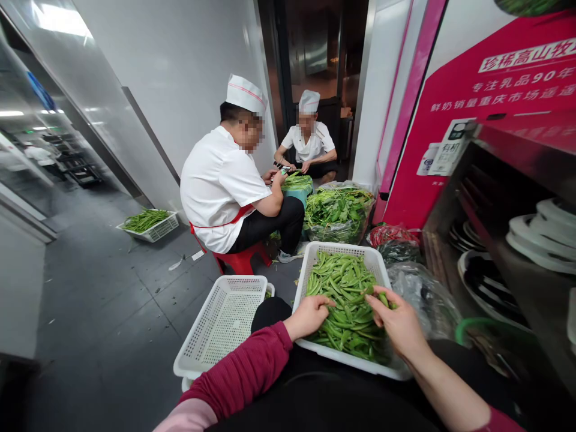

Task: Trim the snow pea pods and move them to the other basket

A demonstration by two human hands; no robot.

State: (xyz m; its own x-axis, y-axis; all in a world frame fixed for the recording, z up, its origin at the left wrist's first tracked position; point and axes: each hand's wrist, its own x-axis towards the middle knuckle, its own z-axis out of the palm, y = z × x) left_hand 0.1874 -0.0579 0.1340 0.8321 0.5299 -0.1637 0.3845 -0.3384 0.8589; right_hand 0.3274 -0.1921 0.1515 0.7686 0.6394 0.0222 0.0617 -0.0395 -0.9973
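Pods (384, 299) held in the right hand (401, 324) show only partly.

Green pea pods (344, 294), slender, flattish and slightly curved, heaped loosely at mixed angles in a white rectangular perforated basket (379, 267); a few held above the heap's right side.

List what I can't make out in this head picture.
From the head view:
Left hand: whether it grips a pod; its fingers cover the contact.
Right hand: how many pods it holds; its fingers hide some.
Filled basket: its floor, buried under pods.
Pink panel: top line's end, cut by right edge.
Distant person: details, too small and blurred.
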